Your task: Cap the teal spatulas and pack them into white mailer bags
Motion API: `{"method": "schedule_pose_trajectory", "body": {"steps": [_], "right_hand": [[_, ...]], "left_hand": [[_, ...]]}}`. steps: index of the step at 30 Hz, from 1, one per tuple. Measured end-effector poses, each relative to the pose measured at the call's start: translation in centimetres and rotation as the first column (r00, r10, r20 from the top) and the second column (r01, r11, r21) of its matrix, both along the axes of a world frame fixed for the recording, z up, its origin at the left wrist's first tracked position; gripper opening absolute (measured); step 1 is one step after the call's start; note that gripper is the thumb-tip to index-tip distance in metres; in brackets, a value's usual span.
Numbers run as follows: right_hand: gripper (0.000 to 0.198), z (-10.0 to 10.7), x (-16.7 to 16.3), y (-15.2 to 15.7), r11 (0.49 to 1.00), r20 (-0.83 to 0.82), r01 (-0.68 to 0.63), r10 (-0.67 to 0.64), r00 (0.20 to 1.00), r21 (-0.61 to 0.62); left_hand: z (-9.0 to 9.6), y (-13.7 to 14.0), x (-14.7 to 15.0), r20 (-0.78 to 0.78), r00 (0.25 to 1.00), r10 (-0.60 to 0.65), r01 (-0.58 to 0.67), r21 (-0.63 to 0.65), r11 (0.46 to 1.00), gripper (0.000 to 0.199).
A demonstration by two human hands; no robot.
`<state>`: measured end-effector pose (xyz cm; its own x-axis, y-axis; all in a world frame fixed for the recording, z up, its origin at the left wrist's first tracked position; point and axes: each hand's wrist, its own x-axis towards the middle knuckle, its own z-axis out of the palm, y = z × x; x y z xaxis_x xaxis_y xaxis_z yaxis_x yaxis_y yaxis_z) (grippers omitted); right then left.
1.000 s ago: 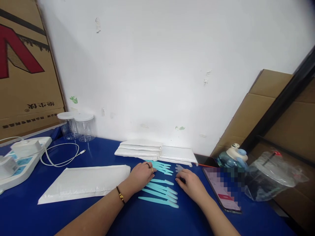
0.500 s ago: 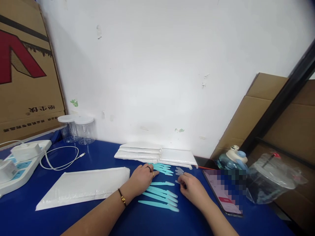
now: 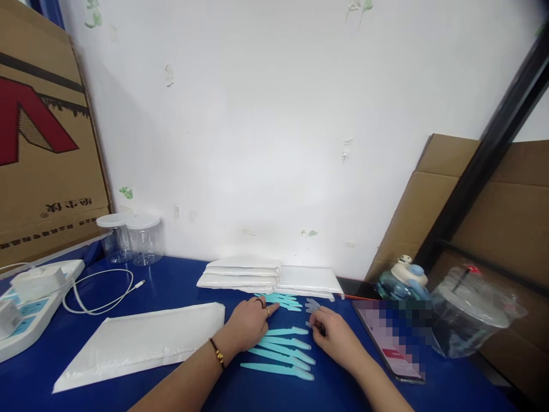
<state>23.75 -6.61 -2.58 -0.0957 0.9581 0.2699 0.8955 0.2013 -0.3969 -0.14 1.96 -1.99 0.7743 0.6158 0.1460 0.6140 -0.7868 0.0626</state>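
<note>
Now, what I watch most is the nearer row of turquoise sticks [image 3: 278, 370]: I count 4, loosely fanned on the blue table [image 3: 253, 397] between the hands, the upper ones running in beside or under the left hand. A tighter far batch [image 3: 283, 300] lies just beyond, its sticks overlapping. The left hand [image 3: 251, 320] rests palm down, 1 finger reaching toward that batch; whether anything is pinched beneath it I can't tell. The right hand [image 3: 337, 335] is curled inward, fingertips at a small clear piece [image 3: 309, 324]; whether it grips that or only touches it, I can't make out. My worry is a sideways drag of the left palm, which could skew the row or mix it with the far batch. The clear slips [image 3: 313, 303] just ahead of the right fingertips look light and nearly colourless, so a careless knuckle could scatter them. Forward room is short: the white packets [image 3: 242, 274] crowd the far batch, with the wall [image 3: 257, 143] right behind. On the left, the padded mailer [image 3: 146, 343] sits just beside the left wrist; on the right, the phone [image 3: 386, 343] limits any elbow swing. I'd see the easiest room toward the bottom of my view, though the table's near edge is out of frame.
</note>
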Motion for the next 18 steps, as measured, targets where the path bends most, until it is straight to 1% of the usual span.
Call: {"method": "schedule_pose_trajectory", "body": {"steps": [6,10,15,18], "right_hand": [[0.017,0.3,0.2,0.1,1.000,-0.077,-0.007,0.006,0.997,-0.012],[0.016,0.5,0.3,0.3,1.000,-0.098,-0.011,0.009,0.995,-0.018],[0.016,0.4,0.4,0.3,1.000,-0.128,-0.024,0.022,0.992,-0.015],[0.015,0.3,0.5,0.2,0.999,-0.153,-0.034,0.029,0.988,-0.030]], "left_hand": [[0.3,0.7,1.1,0.042,0.997,0.062,-0.061,-0.021,0.998,0.033],[0.1,0.9,1.2,0.052,0.997,0.053,-0.051,-0.034,0.998,0.030],[0.2,1.0,0.9,0.078,0.996,0.042,-0.035,-0.091,0.995,0.014],[0.2,1.0,0.9,0.079,0.997,0.020,-0.014,-0.079,0.997,0.018]]}}
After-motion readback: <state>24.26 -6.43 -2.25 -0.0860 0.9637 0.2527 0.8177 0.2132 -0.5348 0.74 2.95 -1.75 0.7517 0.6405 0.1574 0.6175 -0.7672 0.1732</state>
